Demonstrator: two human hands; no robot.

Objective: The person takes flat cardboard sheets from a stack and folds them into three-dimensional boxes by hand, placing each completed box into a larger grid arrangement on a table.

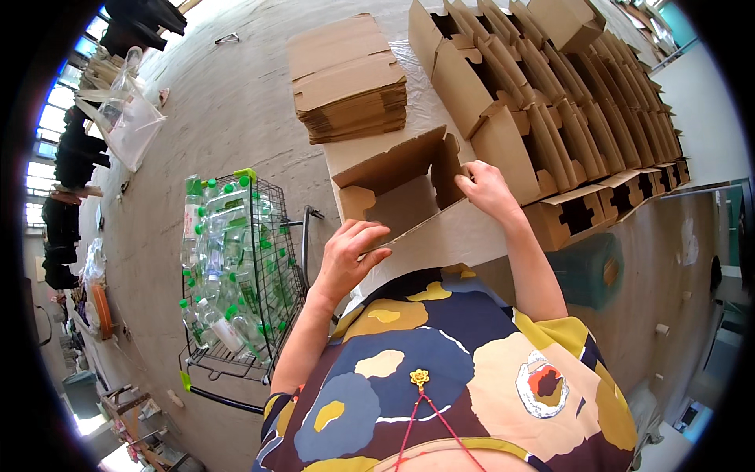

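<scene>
Right in front of me, on the light tabletop, a brown cardboard box (404, 206) stands partly folded, its far wall upright and small flaps raised at its sides. The thumb and fingers of my left hand (346, 253) close around the near left corner of its front panel. At the right end, my right hand (489, 189) pinches the corner beside the side wall. Both hands are bent at the fingers, and the exact grip under them is partly hidden.
Behind the box lies a stack of flat cardboard blanks (346, 71). Rows of folded cardboard boxes (543, 118) crowd the right side. To the left, a black wire cart (271, 259) holds several clear bottles (224, 236) with green caps. A green translucent bin (586, 271) sits below right.
</scene>
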